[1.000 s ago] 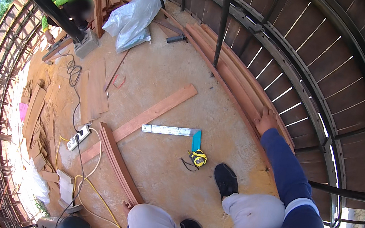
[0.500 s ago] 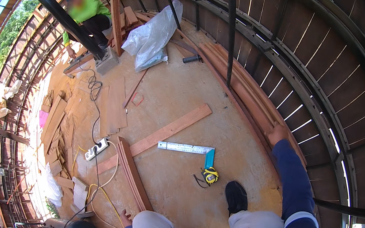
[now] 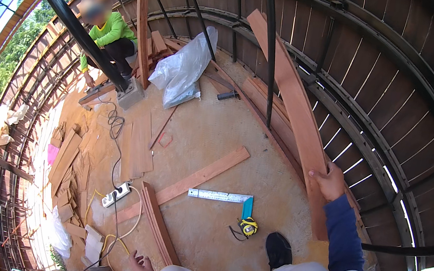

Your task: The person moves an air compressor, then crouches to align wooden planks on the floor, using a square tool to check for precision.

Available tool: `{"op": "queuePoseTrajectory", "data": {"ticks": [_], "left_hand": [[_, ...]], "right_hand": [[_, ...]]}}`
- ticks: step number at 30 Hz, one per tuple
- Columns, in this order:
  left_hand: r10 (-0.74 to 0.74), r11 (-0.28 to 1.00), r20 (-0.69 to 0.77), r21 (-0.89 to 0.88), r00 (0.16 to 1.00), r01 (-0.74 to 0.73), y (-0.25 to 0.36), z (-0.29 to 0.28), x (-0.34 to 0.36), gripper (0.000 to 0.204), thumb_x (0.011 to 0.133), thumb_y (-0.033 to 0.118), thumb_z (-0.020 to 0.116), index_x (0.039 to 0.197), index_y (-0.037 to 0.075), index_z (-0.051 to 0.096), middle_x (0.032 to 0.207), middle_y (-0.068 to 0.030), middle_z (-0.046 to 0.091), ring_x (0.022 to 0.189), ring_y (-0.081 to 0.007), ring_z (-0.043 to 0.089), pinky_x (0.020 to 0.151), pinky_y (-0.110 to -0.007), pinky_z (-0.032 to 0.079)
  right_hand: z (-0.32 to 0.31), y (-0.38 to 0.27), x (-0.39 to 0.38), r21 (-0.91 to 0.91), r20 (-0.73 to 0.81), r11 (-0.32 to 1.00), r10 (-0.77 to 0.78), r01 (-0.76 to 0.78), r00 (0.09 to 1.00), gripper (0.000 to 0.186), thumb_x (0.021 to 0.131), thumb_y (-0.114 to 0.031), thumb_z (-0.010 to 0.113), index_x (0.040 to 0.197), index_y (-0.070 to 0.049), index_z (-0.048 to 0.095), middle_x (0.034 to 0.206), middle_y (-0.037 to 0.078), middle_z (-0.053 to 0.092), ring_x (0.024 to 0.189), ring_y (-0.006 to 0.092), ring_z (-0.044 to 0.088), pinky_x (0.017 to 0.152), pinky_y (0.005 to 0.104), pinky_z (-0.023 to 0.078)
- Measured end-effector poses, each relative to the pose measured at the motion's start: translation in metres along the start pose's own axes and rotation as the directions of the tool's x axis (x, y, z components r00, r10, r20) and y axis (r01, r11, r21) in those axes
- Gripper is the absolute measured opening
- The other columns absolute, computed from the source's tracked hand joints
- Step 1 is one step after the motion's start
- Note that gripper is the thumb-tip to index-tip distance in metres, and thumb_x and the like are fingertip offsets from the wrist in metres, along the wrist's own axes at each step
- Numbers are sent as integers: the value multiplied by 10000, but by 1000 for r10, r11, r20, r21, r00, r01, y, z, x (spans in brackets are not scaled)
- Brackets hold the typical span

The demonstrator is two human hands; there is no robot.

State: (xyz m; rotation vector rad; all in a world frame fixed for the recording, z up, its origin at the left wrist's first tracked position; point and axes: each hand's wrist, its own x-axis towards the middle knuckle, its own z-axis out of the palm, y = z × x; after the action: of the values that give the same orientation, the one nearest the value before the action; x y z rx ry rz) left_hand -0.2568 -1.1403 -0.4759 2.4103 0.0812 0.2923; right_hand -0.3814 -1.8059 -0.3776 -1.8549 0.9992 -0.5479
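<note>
My right hand [image 3: 328, 181] grips a long reddish wooden plank [image 3: 285, 87], raised at a slant along the curved railing beside other boards [image 3: 263, 102]. My left hand [image 3: 140, 263] is open with loosely curled fingers, holding nothing, left of a stack of narrow slats [image 3: 157, 221] by my knee. On the floor ahead lie a metal try square [image 3: 217, 195] with a teal handle, a yellow and black tape measure [image 3: 249, 227] just below it, and a loose board [image 3: 213, 165] crossing behind the slat stack.
A crouching person in green [image 3: 109, 31] is near a black post [image 3: 77, 27] at back left. A plastic bag [image 3: 179, 72] lies behind. A power strip [image 3: 116, 193] with cords and board scraps [image 3: 63, 164] are at left. Dark curved railing [image 3: 385, 120] bounds the right.
My right hand has lifted a plank from the boards along the railing, its far end now high against the uprights. My left hand has risen a little. The view has shifted.
</note>
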Motion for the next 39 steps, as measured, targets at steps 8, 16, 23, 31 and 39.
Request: {"op": "queuePoseTrajectory", "data": {"ticks": [8, 16, 23, 31, 39], "left_hand": [[420, 879, 601, -455, 680, -141, 266, 101, 22, 532, 842, 169, 751, 1302, 4, 541, 1244, -167, 626, 1151, -255, 614, 979, -370, 485], [551, 750, 787, -612, 277, 250, 456, 160, 9, 596, 800, 224, 804, 1266, -35, 537, 1111, -127, 671, 1013, -195, 631, 893, -333, 502], [481, 870, 736, -466, 477, -160, 362, 53, 44, 480, 782, 259, 801, 1123, -15, 604, 868, -168, 680, 786, -235, 678, 731, -329, 522], [155, 988, 623, -74, 766, -139, 201, -89, 47, 446, 778, 308, 804, 1073, 33, 614, 794, -197, 659, 750, -346, 677, 665, -394, 525], [-345, 934, 354, 223, 869, 280, 37, -106, -56, 491, 751, 317, 821, 1098, 31, 625, 850, -205, 690, 811, -352, 699, 710, -391, 539]], "right_hand": [[43, -4, -102, 536, 30, 844, -9, -8, 1000, 456, 830, -126, 784, 1183, 47, 554, 1085, 78, 670, 1017, 150, 620, 890, 302, 492], [98, -30, -139, 580, 461, 814, -283, -44, 841, 469, 818, -126, 795, 1209, 4, 572, 1118, 72, 658, 1063, 149, 609, 923, 311, 483], [154, -47, -139, 487, 761, 871, -462, 70, 455, 506, 801, -42, 772, 1252, 1, 547, 1127, 91, 659, 1045, 175, 630, 895, 324, 501], [203, 27, -144, 216, 846, 971, -133, -103, 516, 638, 831, 14, 704, 1401, 11, 416, 1047, 116, 660, 895, 154, 657, 804, 287, 525], [205, 62, -150, -22, 925, 994, -21, 109, 379, 491, 860, -40, 698, 1309, 21, 508, 976, 107, 680, 867, 144, 657, 785, 281, 524]]}}
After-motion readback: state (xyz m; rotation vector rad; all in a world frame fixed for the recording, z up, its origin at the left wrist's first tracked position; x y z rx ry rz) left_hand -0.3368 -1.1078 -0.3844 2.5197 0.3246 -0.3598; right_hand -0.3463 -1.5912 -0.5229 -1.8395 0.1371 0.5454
